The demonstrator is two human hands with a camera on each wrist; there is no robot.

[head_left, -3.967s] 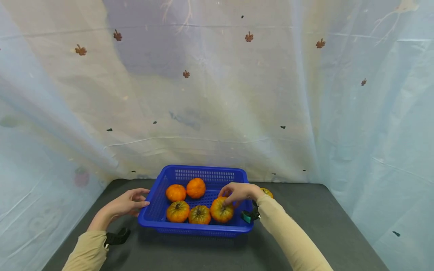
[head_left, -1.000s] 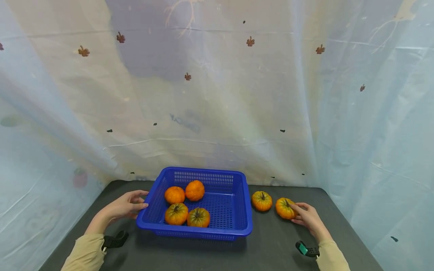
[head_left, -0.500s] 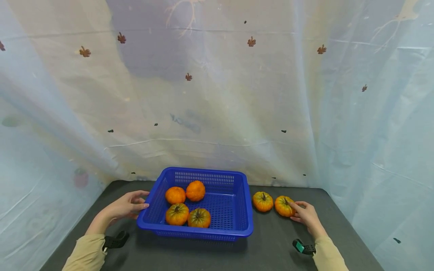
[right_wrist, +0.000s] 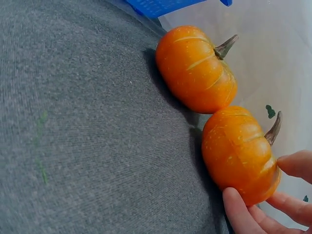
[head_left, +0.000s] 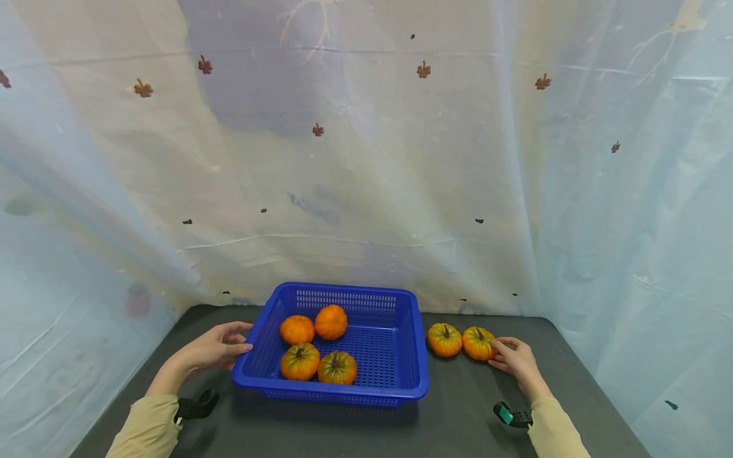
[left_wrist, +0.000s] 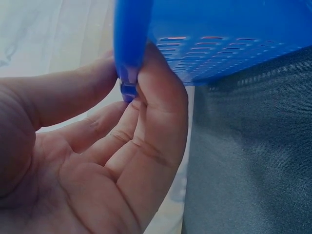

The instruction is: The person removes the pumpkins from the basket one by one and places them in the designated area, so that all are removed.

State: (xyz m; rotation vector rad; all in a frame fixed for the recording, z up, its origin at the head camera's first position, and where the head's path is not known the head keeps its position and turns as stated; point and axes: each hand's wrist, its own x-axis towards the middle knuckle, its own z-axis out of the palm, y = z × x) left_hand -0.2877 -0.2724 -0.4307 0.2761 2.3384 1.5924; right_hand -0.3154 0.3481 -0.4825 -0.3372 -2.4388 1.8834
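My left hand (head_left: 206,348) pinches the left rim of a blue plastic basket (head_left: 329,395); in the left wrist view the thumb and curled fingers (left_wrist: 163,97) lie on either side of that rim. To the basket's right, two small ribbed pumpkins stand on the dark cloth. My right hand (head_left: 518,366) holds the outer pumpkin (head_left: 478,344) by its right side, fingertips spread round it. This pumpkin (right_wrist: 239,151) meets the inner pumpkin (right_wrist: 195,70) in the right wrist view, both with stems showing. Inside the basket, several orange pumpkins (head_left: 300,362) sit toward the left.
The dark cloth-covered table (head_left: 458,420) ends at a pale plastic curtain (head_left: 366,191) behind and on both sides. The inner pumpkin (head_left: 444,340) stands close beside the basket's right wall.
The right hand has taken a pumpkin from the basket to the table's right side, then slid it left against the other pumpkin. The left hand has stayed at the rim.
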